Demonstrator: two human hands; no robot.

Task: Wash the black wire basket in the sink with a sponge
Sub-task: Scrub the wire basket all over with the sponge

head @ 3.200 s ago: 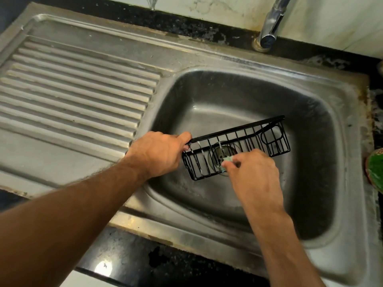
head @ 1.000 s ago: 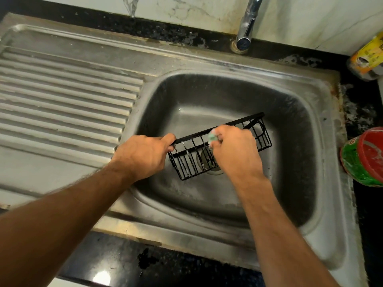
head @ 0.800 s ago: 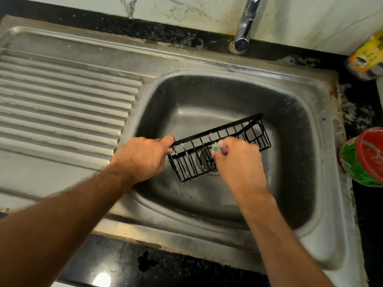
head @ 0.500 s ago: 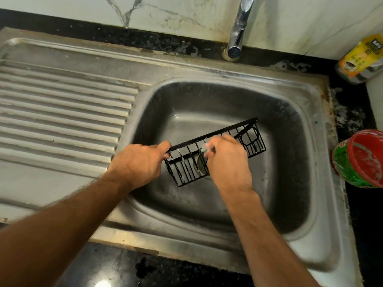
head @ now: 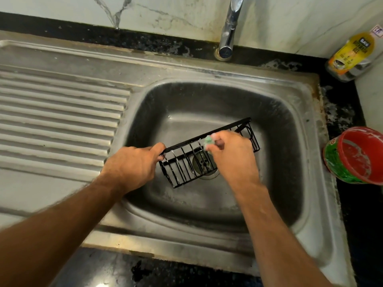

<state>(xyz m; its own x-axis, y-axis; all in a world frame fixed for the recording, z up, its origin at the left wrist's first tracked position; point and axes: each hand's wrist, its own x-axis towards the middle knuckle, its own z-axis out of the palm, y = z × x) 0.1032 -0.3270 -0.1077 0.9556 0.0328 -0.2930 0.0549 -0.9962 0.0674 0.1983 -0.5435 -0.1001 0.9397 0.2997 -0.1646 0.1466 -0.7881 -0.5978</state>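
Note:
The black wire basket (head: 182, 168) hangs tilted over the drain inside the steel sink (head: 306, 141). My left hand (head: 132, 164) grips the basket's left end at its top rail. My right hand (head: 232, 160) pinches a small pale green sponge (head: 207, 141) and presses it against the basket's top rail near the middle. White suds cling to some of the wires. Part of the basket's right half is hidden behind my right hand.
A chrome tap (head: 229, 32) stands behind the sink. The ribbed drainboard (head: 58, 125) lies to the left. On the black counter to the right sit a red and green tub (head: 356, 156) and a yellow-labelled bottle (head: 352, 56).
My right hand with the sponge has rubbed back and forth along the basket, now up at the top rail. The left hand kept its grip. The camera has tilted slightly upward.

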